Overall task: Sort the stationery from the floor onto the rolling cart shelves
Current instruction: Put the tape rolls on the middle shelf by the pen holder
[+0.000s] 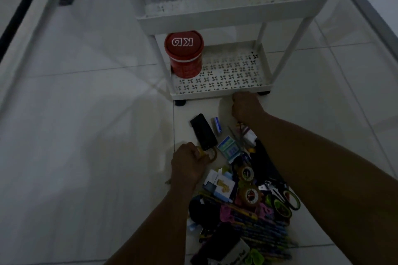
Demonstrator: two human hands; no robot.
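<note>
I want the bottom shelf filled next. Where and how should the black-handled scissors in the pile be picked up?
Grip the scissors at the handle loops, coming from above on the right: the loops lie flat on top at the pile's right edge, while the blades point into the clutter beside the tape rolls.

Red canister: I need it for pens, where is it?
In the head view, the red canister stands at the left end of the cart's bottom shelf, under the middle shelf.

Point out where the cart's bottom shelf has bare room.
Bottom shelf: bare from the red canister in its left corner across to the right wall. The shelf above is crowded with three containers along its back.
</note>
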